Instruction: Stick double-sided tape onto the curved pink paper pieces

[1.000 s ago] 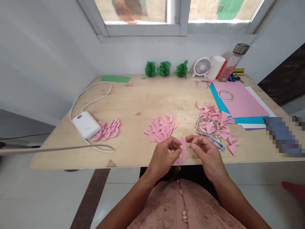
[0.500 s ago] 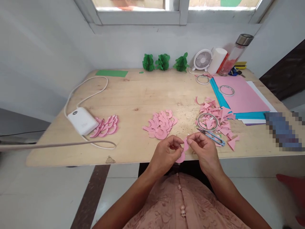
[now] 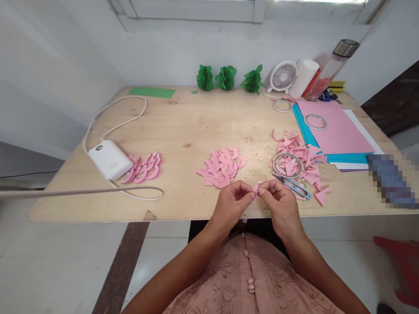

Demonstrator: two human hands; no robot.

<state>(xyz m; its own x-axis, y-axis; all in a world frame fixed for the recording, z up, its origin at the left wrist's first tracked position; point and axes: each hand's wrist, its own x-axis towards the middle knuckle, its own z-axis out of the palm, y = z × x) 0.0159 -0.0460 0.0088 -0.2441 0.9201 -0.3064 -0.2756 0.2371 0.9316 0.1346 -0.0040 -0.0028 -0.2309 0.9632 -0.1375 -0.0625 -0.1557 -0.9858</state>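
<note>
Between my two hands, over the table's front edge, is a small pink paper piece [image 3: 255,192], mostly covered by my fingers. My left hand [image 3: 234,203] pinches it from the left, thumb against forefinger. From the other side my right hand [image 3: 278,203] pinches it too, the fingertips of both hands almost touching. Just beyond my left hand lies a heap of curved pink paper cutouts [image 3: 220,168]. Blue-handled thread snips [image 3: 296,188] rest beside my right hand, next to pink paper scraps [image 3: 310,168] and a tape roll [image 3: 288,165].
At left a white power bank [image 3: 111,160] with a looping cable sits by more pink cutouts [image 3: 144,168]. Green paper figures [image 3: 225,78], a small fan [image 3: 284,76] and a glass bottle [image 3: 330,72] line the wall. Coloured paper sheets [image 3: 347,135] lie at right.
My hands have come closer together, and the pink paper piece that hung between them is now mostly hidden in my fingers. The camera view has tilted slightly downward.
</note>
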